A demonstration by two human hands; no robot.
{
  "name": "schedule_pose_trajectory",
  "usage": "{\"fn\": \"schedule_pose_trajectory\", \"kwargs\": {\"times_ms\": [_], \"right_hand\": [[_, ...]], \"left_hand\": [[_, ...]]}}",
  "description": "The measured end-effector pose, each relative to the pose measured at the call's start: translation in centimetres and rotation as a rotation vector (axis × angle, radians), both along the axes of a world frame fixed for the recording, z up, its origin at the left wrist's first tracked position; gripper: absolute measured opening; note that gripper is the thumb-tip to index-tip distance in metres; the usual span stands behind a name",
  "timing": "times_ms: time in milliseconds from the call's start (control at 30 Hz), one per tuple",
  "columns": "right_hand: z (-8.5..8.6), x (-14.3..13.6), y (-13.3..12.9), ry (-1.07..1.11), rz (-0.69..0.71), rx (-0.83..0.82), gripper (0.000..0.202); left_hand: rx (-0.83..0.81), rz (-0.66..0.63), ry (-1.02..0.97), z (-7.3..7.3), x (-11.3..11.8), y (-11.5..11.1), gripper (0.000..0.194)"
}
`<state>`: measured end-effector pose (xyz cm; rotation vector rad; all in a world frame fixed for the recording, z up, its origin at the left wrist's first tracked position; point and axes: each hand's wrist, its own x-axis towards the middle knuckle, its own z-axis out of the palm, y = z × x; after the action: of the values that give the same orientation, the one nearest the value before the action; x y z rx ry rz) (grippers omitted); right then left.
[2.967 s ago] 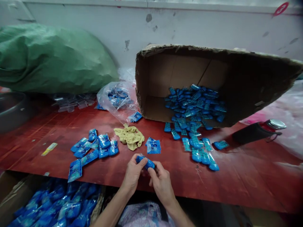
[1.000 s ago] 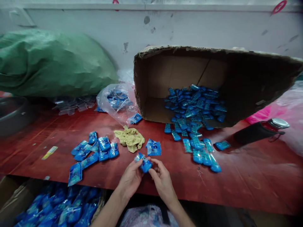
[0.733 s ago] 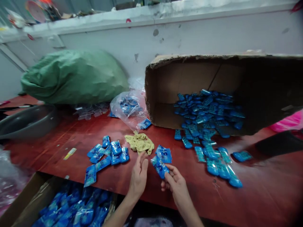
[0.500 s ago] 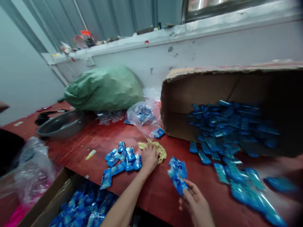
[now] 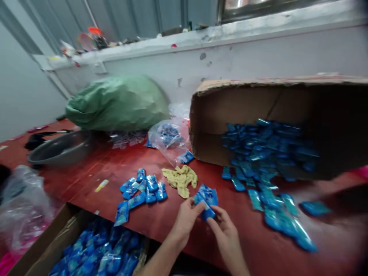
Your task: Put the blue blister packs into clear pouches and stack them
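Observation:
Both hands meet at one small blue packet (image 5: pixel 206 213) over the red table. My left hand (image 5: pixel 185 216) pinches its left side, and my right hand (image 5: pixel 222 224) grips its right side. Just behind it another blue packet (image 5: pixel 209 194) is partly covered by the held one; whether it lies on the table or is held too, I cannot tell. A crumpled yellow cloth (image 5: pixel 181 179) lies beyond my left hand. To the left, a loose group of blue packets (image 5: pixel 138 189) rests on the table (image 5: pixel 161 222).
On the right a cardboard box (image 5: pixel 207 126) lies on its side, blue-green packets (image 5: pixel 267 153) spilling out. An open carton (image 5: pixel 57 234) below the front edge holds many blue packets. Behind are a green sack (image 5: pixel 120 103), a clear bag (image 5: pixel 169 138) and a grey basin (image 5: pixel 60 149).
My left hand has left the yellow cloth and moved right and nearer, taking hold of the packet in my right hand. The camera view has shifted slightly right.

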<state>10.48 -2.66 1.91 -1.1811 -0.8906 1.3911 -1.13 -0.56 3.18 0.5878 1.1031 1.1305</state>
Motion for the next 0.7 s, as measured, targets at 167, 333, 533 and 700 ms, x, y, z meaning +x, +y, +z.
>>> {"fn": "schedule_pose_trajectory", "kwargs": {"times_ms": [167,333,533,700], "right_hand": [[-0.7,0.1,0.0,0.013,0.058,0.036,0.031],[-0.8,0.6,0.2,0.131,0.129,0.024,0.031],[-0.6,0.9,-0.3,0.149,0.218,0.038,0.041],[-1.4,1.1,-0.5,0.106,0.186,0.060,0.041]], "left_hand": [[-0.110,-0.022,-0.194,0.4,0.4,0.0,0.022],[-0.106,-0.136,-0.303,0.8,-0.3,-0.5,0.017],[-0.064,-0.197,-0.305,0.8,0.1,-1.1,0.018],[-0.098,-0.154,-0.306,0.8,0.7,-1.6,0.019]]}}
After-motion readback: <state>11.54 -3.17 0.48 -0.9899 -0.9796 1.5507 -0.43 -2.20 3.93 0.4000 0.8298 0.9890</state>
